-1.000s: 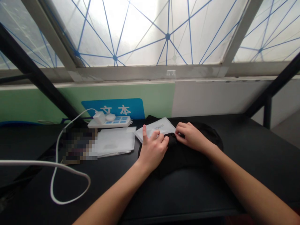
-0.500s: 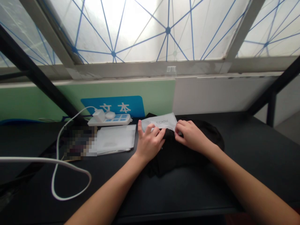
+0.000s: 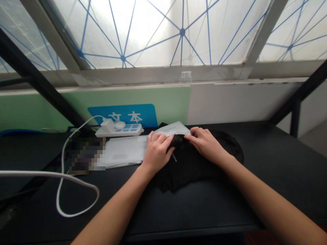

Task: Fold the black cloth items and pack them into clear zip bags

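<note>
A black cloth item (image 3: 190, 170), soft and rumpled with small white lettering, lies on the dark desk; I cannot tell whether it is a bag or a garment. My left hand (image 3: 156, 149) is closed on its upper edge, thumb and fingers pinching the fabric. At the same edge, further right, my right hand (image 3: 208, 144) pinches with thumb and forefinger. Just behind that edge is a white plastic packet (image 3: 170, 128) with faint grey lettering. Its near part is hidden by the black cloth and my fingers.
Left of my left hand lies a flat stack of white plastic sleeves (image 3: 125, 149). Behind it sits a white power strip (image 3: 135, 130) with a plugged-in charger (image 3: 108, 125). A white cable (image 3: 79, 214) loops over the desk's left side. Dark metal posts (image 3: 48, 88) flank the window.
My left hand has shifted slightly left and down, its raised fingers now curled onto the cloth. The cloth edge is lifted over more of the packet, which has turned and slid left.
</note>
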`<state>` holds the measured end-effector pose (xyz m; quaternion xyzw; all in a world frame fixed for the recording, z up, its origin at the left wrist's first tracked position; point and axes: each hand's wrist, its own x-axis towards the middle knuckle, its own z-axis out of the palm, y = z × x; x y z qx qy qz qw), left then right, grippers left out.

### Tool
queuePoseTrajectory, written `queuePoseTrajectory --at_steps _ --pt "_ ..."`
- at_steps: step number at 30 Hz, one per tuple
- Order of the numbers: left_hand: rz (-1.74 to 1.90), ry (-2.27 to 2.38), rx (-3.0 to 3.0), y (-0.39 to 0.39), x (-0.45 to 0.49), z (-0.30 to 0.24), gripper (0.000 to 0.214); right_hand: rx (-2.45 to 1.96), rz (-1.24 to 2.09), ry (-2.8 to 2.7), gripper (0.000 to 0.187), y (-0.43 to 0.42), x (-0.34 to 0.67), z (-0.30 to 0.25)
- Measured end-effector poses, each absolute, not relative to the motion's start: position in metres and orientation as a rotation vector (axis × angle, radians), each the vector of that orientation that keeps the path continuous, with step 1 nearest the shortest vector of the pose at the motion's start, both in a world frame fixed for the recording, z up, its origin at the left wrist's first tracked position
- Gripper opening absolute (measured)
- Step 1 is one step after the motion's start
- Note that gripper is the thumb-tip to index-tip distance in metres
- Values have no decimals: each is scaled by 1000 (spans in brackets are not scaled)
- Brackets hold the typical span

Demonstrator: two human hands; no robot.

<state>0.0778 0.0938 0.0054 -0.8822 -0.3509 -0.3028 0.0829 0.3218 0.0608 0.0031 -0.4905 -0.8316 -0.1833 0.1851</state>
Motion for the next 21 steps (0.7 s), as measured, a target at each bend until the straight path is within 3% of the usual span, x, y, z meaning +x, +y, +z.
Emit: queuePoseTrajectory --at_steps 13,21 --pt "-919 -938 -2764 95 78 1 30 -1337 -598 -2309 25 73 324 -4" --pt "-1180 -944 -2845 101 74 -5 32 -1314 -551 -2306 25 76 324 -8"
